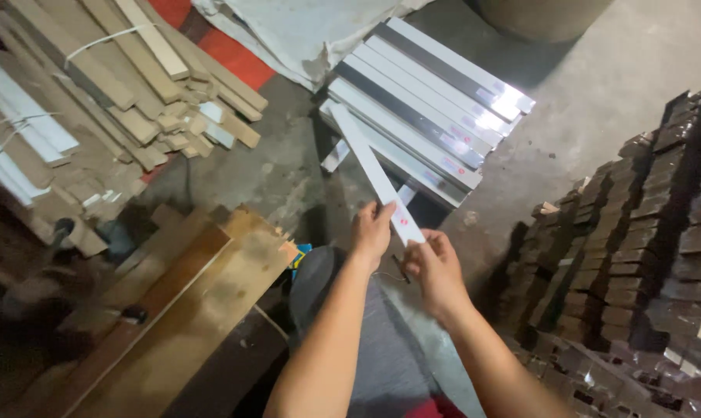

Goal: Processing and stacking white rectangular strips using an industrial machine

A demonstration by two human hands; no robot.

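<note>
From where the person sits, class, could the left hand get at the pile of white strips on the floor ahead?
Probably yes. The left hand already grips one white strip whose far end lies against the pile of white strips, and only bare concrete floor lies between. It might need a forward lean.

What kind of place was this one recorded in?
Probably a small woodworking or moulding workshop: bundled wooden offcuts and stacked white strips on a concrete floor, with dark blocks piled at the right.
</note>
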